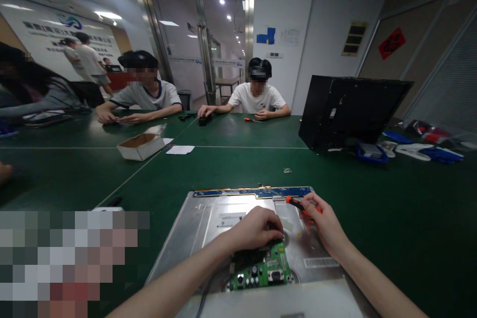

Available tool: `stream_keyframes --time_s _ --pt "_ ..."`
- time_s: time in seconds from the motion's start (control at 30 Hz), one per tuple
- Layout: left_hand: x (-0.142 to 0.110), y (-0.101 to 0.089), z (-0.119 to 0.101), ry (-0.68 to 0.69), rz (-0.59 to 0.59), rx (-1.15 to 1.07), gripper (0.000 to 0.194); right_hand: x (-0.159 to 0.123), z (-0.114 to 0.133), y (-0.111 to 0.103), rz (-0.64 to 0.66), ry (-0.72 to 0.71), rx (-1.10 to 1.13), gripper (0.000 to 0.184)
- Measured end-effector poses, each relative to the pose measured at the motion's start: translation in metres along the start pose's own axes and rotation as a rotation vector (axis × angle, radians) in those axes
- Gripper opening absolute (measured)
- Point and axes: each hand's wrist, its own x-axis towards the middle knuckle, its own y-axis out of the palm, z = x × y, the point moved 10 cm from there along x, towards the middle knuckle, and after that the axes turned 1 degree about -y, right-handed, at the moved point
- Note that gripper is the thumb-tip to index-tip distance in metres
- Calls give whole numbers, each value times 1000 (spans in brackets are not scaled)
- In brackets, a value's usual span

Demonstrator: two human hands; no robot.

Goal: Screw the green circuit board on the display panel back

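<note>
A silver metal panel (pixel 190 228), which looks like the back of a flat screen, lies in front of me. A green circuit board (pixel 276 261) sits on its near part, and a narrow blue circuit board (pixel 231 192) runs along its far edge. My left hand (pixel 257 228) is closed at the green board's far edge, its fingertips close together near the corner; what they pinch is hidden. My right hand (pixel 323 221) grips an orange and black screwdriver (pixel 295 202), whose thin shaft points left toward the blue board.
A small clear packet (pixel 287 171) lies beyond the panel. An open white box (pixel 140 146) and paper (pixel 180 150) are farther left. A large black monitor-like case (pixel 350 114) stands right, beside a blue tray (pixel 371 153). Other people sit across the green table (pixel 238 164).
</note>
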Motion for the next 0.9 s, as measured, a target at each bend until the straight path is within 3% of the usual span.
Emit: stream_keyframes --time_s 0.3,0.5,0.7,0.83,0.9 --pt "3 3 6 -37 29 -57 7 -3 5 1 -9 -35 -11 42" --pt "8 7 12 -64 84 -138 6 2 27 -10 -83 -138 -40 38" --pt "9 11 16 -83 117 -211 4 9 92 -3 -71 -286 -177 33" --pt "9 12 17 -81 119 -228 4 -11 170 29 -38 -691 -606 23" --pt "9 11 17 -75 122 -232 5 -21 190 48 23 -800 -799 21"
